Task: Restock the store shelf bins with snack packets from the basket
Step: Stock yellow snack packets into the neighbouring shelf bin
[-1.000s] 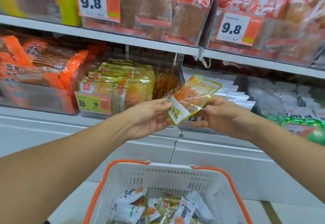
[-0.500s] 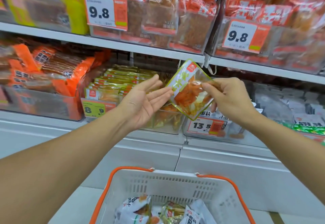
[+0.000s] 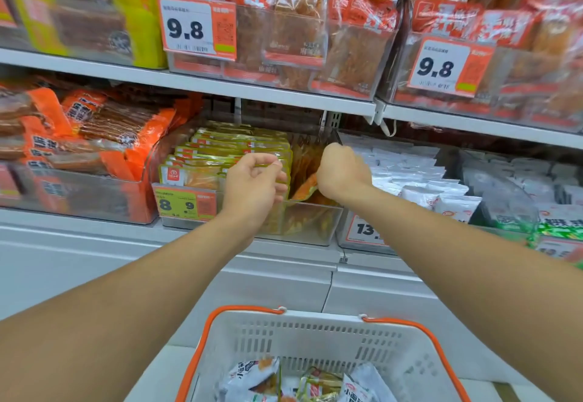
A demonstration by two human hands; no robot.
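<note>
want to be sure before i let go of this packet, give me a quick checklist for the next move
1. Packet over the clear bin: ok, its lower end is inside.
2. Right hand holds the packet: ok, fingers curled round its top.
3. Left hand out of the way: ok, it holds nothing.
4. Room in the bin: ok, gap beside the yellow row.
5. Packet matches the row: cannot tell, mostly hidden.
6. Basket has more packets: ok.

basket (image 3: 315,338) cut off below, right hand (image 3: 342,171) hiding most of packet (image 3: 304,189)
</note>
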